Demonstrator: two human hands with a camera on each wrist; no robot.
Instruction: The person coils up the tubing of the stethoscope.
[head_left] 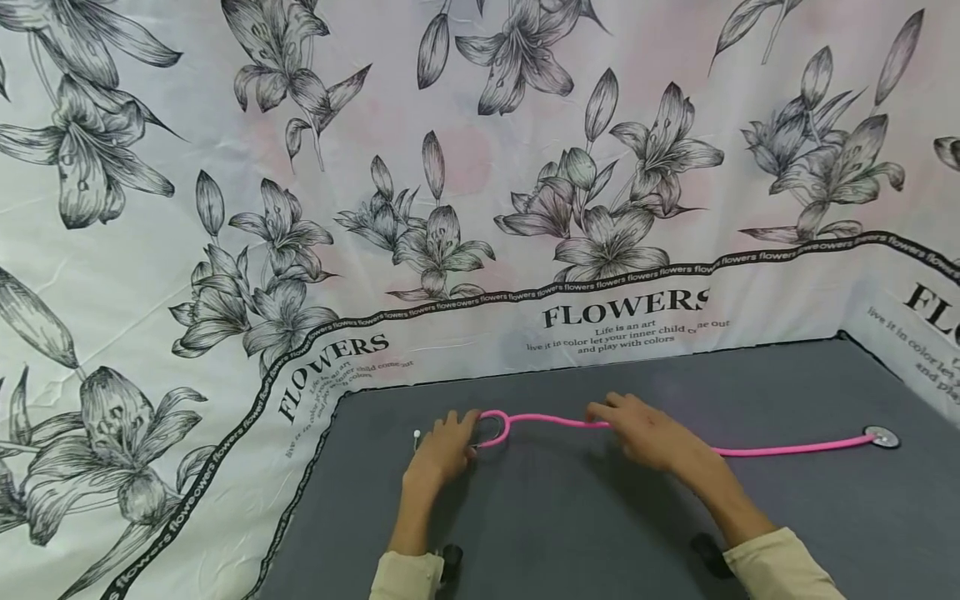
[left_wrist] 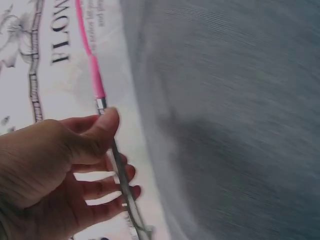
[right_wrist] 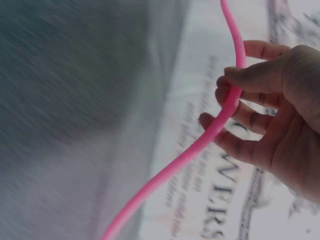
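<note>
A stethoscope with pink tubing (head_left: 551, 418) stretches across the grey tabletop. My left hand (head_left: 444, 450) grips its metal ear tubes (left_wrist: 122, 175), thumb against the metal close to where the pink sleeve begins. A white eartip (head_left: 417, 434) sticks out left of that hand in the head view. Farther right, my right hand (head_left: 651, 432) pinches the pink tube (right_wrist: 232, 100) between thumb and fingers, partway along its length. The round metal chest piece (head_left: 881, 437) lies at the tube's right end on the table.
The grey table (head_left: 555, 517) meets a white wall covering (head_left: 465, 350) with printed lilies and lettering along its back and sides. Dark bands (head_left: 708, 554) sit at both wrists, beside the light sleeves (head_left: 783, 567).
</note>
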